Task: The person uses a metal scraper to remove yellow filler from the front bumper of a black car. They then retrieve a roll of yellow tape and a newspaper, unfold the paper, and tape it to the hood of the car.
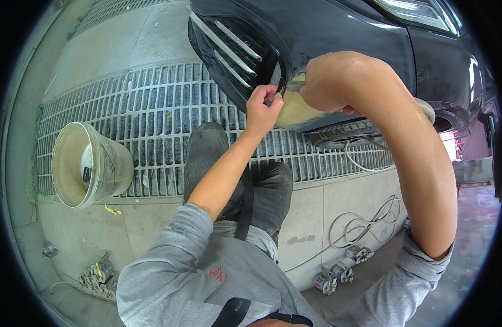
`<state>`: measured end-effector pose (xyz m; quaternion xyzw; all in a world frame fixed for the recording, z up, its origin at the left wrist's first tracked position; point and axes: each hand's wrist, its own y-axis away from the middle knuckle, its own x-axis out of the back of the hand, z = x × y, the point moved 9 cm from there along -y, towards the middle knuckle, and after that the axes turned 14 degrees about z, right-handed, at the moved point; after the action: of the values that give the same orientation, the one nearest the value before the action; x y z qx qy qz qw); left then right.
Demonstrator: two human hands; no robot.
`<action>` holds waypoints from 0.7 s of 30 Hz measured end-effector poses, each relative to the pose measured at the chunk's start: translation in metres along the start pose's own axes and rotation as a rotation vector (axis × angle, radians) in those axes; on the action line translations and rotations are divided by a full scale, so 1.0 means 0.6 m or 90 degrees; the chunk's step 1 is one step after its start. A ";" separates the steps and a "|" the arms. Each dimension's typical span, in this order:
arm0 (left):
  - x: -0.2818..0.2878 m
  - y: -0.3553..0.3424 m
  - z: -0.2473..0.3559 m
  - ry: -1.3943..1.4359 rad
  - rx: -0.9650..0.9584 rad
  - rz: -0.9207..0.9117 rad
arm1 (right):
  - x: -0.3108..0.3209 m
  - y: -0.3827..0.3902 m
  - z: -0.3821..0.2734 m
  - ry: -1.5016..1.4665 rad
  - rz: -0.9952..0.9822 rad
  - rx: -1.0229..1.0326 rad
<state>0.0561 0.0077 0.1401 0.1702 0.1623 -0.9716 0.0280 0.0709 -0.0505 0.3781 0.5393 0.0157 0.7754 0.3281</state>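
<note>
A dark car bumper (224, 82) with bright trim strips (229, 52) fills the top middle. On its lower corner, ahead of the wheel, is a smooth beige patch that looks like body filler (295, 111). My left hand (264, 109) is closed at the patch's left edge, fingertips against the rim of the black trim. Anything pinched there is too small to make out. My right hand (330, 82) is bent over the patch's upper side with its fingers curled. A thin greyish edge shows beside its fingers, but the rest of what it holds is hidden.
A dirty whitish bucket (112, 166) stands at left on the floor grating (158, 131). The tyre (343, 133) is right of the patch. A pale hose (365, 223) lies coiled on the floor at right. Several small grey devices (341, 271) sit below it. A cluttered pile (98, 278) lies lower left.
</note>
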 end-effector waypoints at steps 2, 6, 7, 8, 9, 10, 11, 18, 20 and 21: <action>-0.001 0.000 -0.008 0.031 0.037 -0.010 | -0.001 0.002 0.000 0.000 0.002 0.004; -0.014 -0.011 -0.010 0.151 0.085 -0.011 | -0.004 0.004 -0.003 0.015 -0.009 0.010; -0.017 -0.014 -0.012 0.159 0.099 -0.006 | -0.005 0.005 -0.003 0.020 -0.015 0.012; -0.021 -0.015 -0.015 0.177 0.121 -0.004 | -0.004 0.005 -0.002 0.017 -0.009 0.012; -0.020 -0.017 -0.012 0.148 0.102 0.004 | -0.002 0.006 0.000 0.014 -0.002 0.011; -0.019 -0.017 -0.010 0.127 0.092 0.008 | -0.001 0.005 0.002 0.010 0.004 0.010; -0.019 -0.016 -0.016 0.089 0.114 0.008 | -0.002 0.005 0.004 0.015 -0.001 0.011; -0.013 -0.015 -0.007 0.047 0.057 -0.014 | -0.006 0.002 -0.004 0.016 -0.008 0.018; -0.017 -0.019 -0.010 0.069 0.066 -0.031 | -0.005 0.004 -0.005 0.013 -0.003 0.020; -0.017 -0.022 -0.009 0.106 0.068 -0.031 | -0.004 0.005 -0.005 0.015 0.000 0.022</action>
<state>0.0658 0.0218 0.1430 0.2475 0.1162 -0.9617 -0.0183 0.0672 -0.0529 0.3761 0.5358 0.0331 0.7813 0.3184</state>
